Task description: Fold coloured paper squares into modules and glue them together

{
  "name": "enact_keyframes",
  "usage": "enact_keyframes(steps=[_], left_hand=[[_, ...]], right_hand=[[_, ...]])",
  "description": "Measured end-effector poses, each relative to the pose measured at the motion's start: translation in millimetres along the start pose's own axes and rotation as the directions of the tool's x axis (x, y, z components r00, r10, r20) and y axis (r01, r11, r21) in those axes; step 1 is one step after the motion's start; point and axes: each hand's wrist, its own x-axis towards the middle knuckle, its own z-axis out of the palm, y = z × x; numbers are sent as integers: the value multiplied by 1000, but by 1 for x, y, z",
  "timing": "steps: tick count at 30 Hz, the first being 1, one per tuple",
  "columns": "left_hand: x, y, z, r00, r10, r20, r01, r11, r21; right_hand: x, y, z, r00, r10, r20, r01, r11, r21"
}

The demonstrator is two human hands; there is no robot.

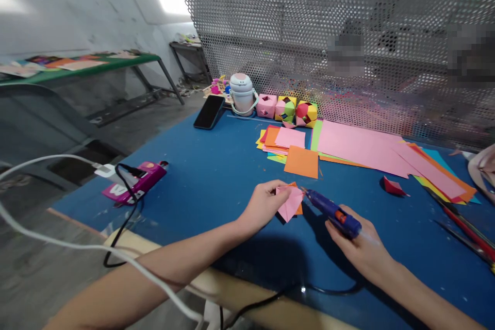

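My left hand [263,204] pinches a folded pink and orange paper piece [290,203] just above the blue table mat [216,170]. My right hand [358,245] grips a blue glue gun [334,213] with an orange trigger. Its nozzle points left and touches, or nearly touches, the paper piece's right edge. The gun's black cord runs back under my right forearm to the table's front edge.
A loose orange square [302,161] and stacks of coloured paper [363,149] lie behind. Paper cubes [286,109], a white jar [242,94] and a phone [209,111] stand at the back by the perforated screen. A magenta device [136,182] with cables lies left; a small red fold [393,186] right.
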Motion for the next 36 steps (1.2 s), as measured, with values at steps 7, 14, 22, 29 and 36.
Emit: enact_keyframes(steps=[7,14,22,29,36], left_hand=[[4,-3,1,990,-131,-44,117,962,-246],[3,-2,2,989,-137,-49,122,966,-228],[-1,2,2,993,-119,-28,109,969,-220],[-14,13,13,992,-126,26,128,972,-198],[-21,13,16,995,-62,77,73,986,-151]], right_hand=[[-2,25,1,972,184,-145,-175,982,69],[15,54,-1,972,160,-172,-220,874,-434],[12,29,-48,979,200,43,-129,767,-628],[7,-29,-40,966,151,208,-159,987,22],[32,-23,18,940,286,184,-340,814,471]])
